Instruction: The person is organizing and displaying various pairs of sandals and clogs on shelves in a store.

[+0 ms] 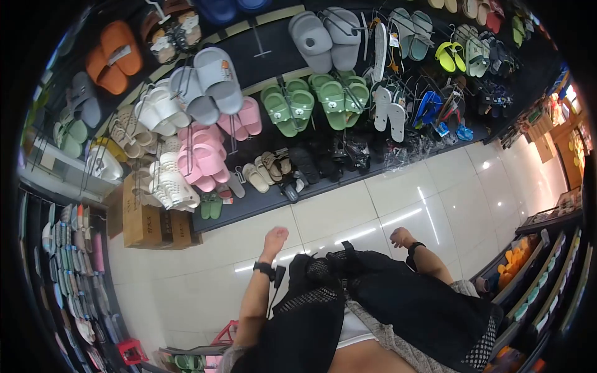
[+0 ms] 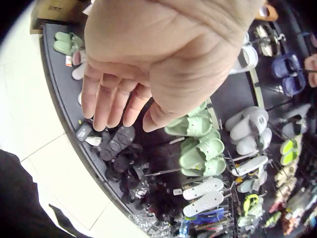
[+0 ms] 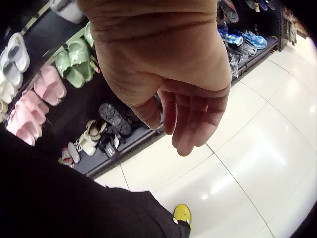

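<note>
My left hand [image 1: 273, 241] hangs over the tiled floor in front of a shoe display and holds nothing. Its fingers are loosely extended in the left wrist view, where the palm [image 2: 163, 44] overlaps the racks. To the right, my right hand [image 1: 403, 237] also hangs free, with fingers loosely bent and nothing in them in the right wrist view. Ahead hang green slides [image 1: 288, 107], pink slides [image 1: 204, 158] and grey slides [image 1: 210, 81]. White sandals [image 1: 390, 115] hang farther right. Black footwear [image 1: 303, 163] stands on the low shelf ledge.
Cardboard boxes [image 1: 146, 214] stand at the left end of the shelf. Racks of packed goods [image 1: 78, 267] line the left side, near a red stool [image 1: 132, 351]. At right is a shelf holding orange items [image 1: 513, 258]. Glossy floor tiles [image 1: 348, 214] run between the shelves.
</note>
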Demonstrator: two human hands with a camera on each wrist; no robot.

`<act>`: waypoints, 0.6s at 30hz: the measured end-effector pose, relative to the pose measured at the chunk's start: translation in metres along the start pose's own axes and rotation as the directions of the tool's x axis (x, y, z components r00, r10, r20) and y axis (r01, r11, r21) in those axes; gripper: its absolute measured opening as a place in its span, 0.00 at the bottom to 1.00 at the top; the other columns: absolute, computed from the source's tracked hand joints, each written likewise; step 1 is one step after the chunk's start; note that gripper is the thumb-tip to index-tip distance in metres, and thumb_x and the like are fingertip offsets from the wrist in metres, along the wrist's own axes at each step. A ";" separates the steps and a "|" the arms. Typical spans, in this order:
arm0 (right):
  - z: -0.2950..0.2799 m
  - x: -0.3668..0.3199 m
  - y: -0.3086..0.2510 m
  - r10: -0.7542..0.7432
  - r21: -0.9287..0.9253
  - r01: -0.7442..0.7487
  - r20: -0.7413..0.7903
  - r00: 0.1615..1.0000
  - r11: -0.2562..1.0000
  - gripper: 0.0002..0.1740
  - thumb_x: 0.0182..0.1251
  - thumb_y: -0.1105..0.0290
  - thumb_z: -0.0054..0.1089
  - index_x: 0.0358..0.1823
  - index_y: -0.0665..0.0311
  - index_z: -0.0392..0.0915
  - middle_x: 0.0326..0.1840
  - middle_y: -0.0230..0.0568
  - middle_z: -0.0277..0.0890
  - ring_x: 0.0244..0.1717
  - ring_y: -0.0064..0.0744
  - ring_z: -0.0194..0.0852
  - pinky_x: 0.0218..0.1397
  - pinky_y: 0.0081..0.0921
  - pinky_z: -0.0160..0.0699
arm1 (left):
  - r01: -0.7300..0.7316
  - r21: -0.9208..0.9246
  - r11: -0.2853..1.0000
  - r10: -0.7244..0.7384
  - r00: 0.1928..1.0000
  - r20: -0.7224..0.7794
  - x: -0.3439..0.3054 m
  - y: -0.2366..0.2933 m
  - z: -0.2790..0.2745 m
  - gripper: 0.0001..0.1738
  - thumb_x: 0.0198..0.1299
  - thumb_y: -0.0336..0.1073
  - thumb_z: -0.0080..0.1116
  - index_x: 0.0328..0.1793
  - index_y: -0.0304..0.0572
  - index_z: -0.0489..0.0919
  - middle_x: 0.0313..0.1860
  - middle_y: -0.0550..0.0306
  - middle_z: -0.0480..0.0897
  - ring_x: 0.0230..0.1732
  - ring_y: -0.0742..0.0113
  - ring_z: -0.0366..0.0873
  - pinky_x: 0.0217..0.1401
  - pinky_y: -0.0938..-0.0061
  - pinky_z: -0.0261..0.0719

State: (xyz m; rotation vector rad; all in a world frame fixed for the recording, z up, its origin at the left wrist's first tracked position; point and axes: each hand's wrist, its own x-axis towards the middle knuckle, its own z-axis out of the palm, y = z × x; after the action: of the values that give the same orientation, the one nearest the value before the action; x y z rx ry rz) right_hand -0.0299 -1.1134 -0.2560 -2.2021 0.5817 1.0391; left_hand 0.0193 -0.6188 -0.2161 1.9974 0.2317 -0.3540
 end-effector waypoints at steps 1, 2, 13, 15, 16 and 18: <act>-0.011 0.005 -0.004 -0.023 0.107 0.024 -0.007 1.000 0.994 0.11 0.58 0.69 0.52 0.30 0.70 0.81 0.27 0.43 0.82 0.24 0.32 0.82 0.25 0.27 0.80 | -0.089 0.055 0.995 0.086 0.995 0.044 0.020 0.018 0.005 0.15 0.59 0.40 0.59 0.46 0.37 0.80 0.34 0.54 0.83 0.36 0.67 0.81 0.41 0.74 0.77; -0.021 0.014 -0.009 -0.049 0.215 0.052 -0.016 0.999 0.975 0.11 0.58 0.69 0.53 0.30 0.70 0.80 0.27 0.42 0.82 0.24 0.32 0.82 0.24 0.26 0.79 | -0.181 0.108 0.977 0.172 0.981 0.091 0.039 0.035 0.010 0.17 0.59 0.41 0.59 0.48 0.36 0.80 0.34 0.56 0.83 0.36 0.69 0.81 0.39 0.75 0.77; -0.177 0.149 -0.195 -0.338 0.420 0.407 -0.232 0.912 0.811 0.10 0.65 0.66 0.56 0.42 0.63 0.79 0.31 0.35 0.80 0.22 0.25 0.77 0.22 0.20 0.72 | -0.323 0.128 0.938 0.331 0.942 -0.052 0.260 0.175 -0.013 0.13 0.62 0.32 0.54 0.51 0.36 0.78 0.35 0.58 0.82 0.37 0.72 0.78 0.43 0.76 0.76; -0.213 0.154 -0.241 -0.302 0.480 0.411 -0.290 0.908 0.775 0.10 0.65 0.65 0.56 0.43 0.62 0.79 0.31 0.35 0.81 0.22 0.24 0.77 0.22 0.19 0.72 | -0.346 0.109 0.932 0.357 0.927 -0.116 0.314 0.184 -0.021 0.13 0.63 0.32 0.53 0.52 0.36 0.77 0.36 0.58 0.82 0.37 0.72 0.78 0.42 0.76 0.76; -0.230 0.154 -0.259 -0.268 0.538 0.422 -0.344 0.900 0.730 0.10 0.66 0.65 0.56 0.44 0.61 0.79 0.31 0.34 0.81 0.22 0.22 0.76 0.22 0.18 0.72 | -0.369 0.099 0.924 0.382 0.906 -0.184 0.337 0.185 -0.024 0.13 0.64 0.32 0.52 0.52 0.36 0.77 0.36 0.57 0.82 0.37 0.72 0.79 0.42 0.76 0.76; -0.261 0.168 -0.294 -0.278 0.566 0.443 -0.356 0.892 0.695 0.09 0.66 0.67 0.56 0.43 0.61 0.78 0.29 0.32 0.80 0.21 0.20 0.75 0.22 0.17 0.70 | -0.352 0.134 0.926 0.374 0.905 -0.203 0.390 0.178 -0.026 0.15 0.64 0.32 0.51 0.55 0.35 0.76 0.40 0.55 0.82 0.38 0.71 0.79 0.43 0.76 0.76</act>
State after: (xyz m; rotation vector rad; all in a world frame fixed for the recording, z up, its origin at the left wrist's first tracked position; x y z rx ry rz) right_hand 0.3865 -1.1084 -0.1586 -1.7222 0.4768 0.2788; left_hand 0.4444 -0.6697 -0.1912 2.1219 -0.0215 0.1043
